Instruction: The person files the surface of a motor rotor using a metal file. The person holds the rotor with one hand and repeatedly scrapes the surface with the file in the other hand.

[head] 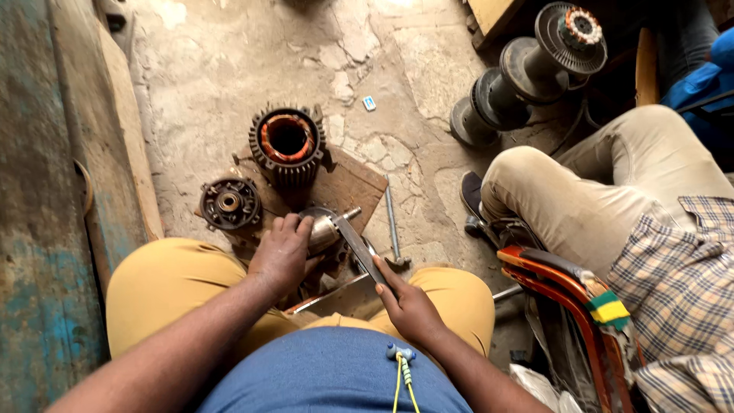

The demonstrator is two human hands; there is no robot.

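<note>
**Flat file laid across a motor rotor held between the knees**

The left hand (pixel 281 254) is cupped over a shiny grey metal rotor (pixel 325 229), fingers curled around its body and gripping it. The rotor sits low between the person's yellow-trousered knees, above a brown wooden board (pixel 348 187) on the cracked concrete floor (pixel 229 69). Its short shaft stub points up and to the right in the view, away from the person, so its long axis runs on that diagonal.

The right hand (pixel 405 302) is closed around the near end of a long flat grey metal file (pixel 359 248). The file's long axis runs from that hand up and to the left, its far end lying against the rotor just beside the shaft stub.

A ribbed black motor housing with copper-coloured windings inside (pixel 287 144) stands upright on the far edge of the board, its bore facing up. A round dark end cover with a central bearing (pixel 229 203) lies flat just left of the board. A hammer with a thin grey metal handle (pixel 393 229) lies to the right of the file, head toward the person. Another person in beige trousers (pixel 596 183) sits at the right, near a large dark spool-shaped motor part (pixel 527 73).
</note>
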